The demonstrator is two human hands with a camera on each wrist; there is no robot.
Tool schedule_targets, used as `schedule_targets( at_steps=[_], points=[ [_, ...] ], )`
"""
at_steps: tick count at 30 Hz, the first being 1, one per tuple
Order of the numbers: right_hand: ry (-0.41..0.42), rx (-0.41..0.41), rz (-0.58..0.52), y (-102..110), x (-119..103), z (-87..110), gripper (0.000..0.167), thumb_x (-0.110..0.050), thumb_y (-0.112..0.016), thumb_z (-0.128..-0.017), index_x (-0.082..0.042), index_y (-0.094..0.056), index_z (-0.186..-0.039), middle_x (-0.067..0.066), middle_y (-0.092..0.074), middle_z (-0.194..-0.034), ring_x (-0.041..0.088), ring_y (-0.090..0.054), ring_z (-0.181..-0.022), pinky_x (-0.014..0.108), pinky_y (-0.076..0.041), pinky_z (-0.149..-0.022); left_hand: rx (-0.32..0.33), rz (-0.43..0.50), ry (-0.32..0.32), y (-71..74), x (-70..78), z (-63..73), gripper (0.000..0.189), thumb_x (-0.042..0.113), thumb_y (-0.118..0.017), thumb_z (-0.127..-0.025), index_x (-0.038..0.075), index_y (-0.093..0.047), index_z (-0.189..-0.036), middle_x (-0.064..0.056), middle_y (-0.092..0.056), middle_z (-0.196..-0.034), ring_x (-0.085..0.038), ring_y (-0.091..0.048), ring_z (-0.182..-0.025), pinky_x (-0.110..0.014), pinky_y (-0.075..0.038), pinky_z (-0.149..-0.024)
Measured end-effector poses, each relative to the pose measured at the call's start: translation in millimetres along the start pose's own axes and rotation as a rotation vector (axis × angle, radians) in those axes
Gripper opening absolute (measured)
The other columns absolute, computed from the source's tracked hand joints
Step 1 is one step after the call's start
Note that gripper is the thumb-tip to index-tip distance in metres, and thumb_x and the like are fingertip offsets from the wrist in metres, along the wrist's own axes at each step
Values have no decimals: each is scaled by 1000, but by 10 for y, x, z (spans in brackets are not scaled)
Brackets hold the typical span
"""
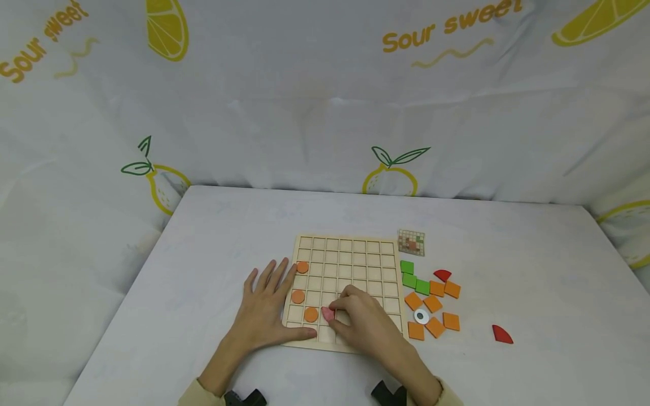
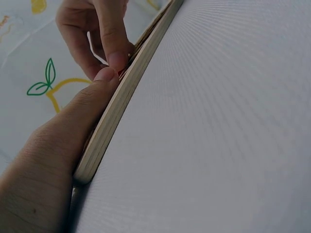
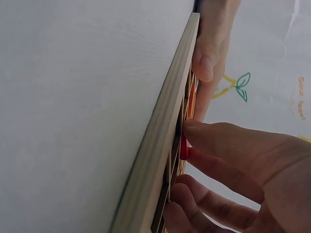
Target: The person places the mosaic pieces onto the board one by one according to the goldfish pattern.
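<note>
The right hand [image 1: 367, 322] pinches the red piece [image 1: 328, 314] over the board's [image 1: 359, 260] near cells; the left hand [image 1: 261, 317], spread, lies across its left edge; more cells extend beyond.

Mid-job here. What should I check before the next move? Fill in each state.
1. Red piece pinched in the right hand: ok.
2. Red piece lying flat in one cell: cannot tell, fingers partly cover it.
3. Left hand at the left side of the board: ok.
4. Three orange discs in separate cells: ok.
5. Pattern on the small card readable in detail: not ok, too small.
</note>
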State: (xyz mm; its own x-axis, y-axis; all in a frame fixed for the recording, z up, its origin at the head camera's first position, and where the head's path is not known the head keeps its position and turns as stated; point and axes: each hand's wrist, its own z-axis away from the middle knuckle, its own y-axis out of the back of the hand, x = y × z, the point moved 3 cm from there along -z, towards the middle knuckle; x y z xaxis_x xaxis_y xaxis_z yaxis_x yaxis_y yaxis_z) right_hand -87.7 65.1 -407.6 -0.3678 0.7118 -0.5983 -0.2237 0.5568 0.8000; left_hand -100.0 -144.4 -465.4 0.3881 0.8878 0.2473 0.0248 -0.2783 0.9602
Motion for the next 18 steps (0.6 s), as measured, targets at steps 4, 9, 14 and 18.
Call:
schedule_targets(
  at_steps=[4, 9, 14, 18],
  points=[
    [0, -5, -6, -7, 6, 0, 9, -11, -79, -87, -5, -82, -92, 0, -63, -81, 4, -47, -68, 18, -42, -59, 15, 11, -8, 9, 3, 3, 132, 100, -51, -64, 17, -25, -164, -9, -25, -171, -36, -23, -158, -66, -15, -122],
    [-6, -13, -22, -5, 18, 4, 9, -12, -80, -87, -5, -83, -91, -1, -62, -80, 4, -47, -68, 17, -41, -58, 13, 23, -6, 8, 0, 2, 133, 102, -48, -64, 17, -25, -164, -9, -25, -171, -35, -22, -158, -66, -14, -122],
    [-16, -27, -53, 5, 32, 7, 10, -12, -79, -88, -4, -83, -92, -2, -62, -80, 4, -47, -69, 17, -41, -58, -16, 18, 10, -8, -7, -2, 133, 97, -57, -64, 19, -21, -165, -6, -22, -172, -33, -20, -159, -64, -11, -123],
    [-17, -28, -71, 12, 36, 9, 10, -11, -78, -88, -3, -82, -91, -2, -61, -80, 3, -47, -69, 17, -41, -58, -17, 12, 11, -11, -9, -3, 132, 96, -58, -64, 19, -22, -165, -6, -22, -172, -33, -20, -159, -64, -11, -123]
  ],
)
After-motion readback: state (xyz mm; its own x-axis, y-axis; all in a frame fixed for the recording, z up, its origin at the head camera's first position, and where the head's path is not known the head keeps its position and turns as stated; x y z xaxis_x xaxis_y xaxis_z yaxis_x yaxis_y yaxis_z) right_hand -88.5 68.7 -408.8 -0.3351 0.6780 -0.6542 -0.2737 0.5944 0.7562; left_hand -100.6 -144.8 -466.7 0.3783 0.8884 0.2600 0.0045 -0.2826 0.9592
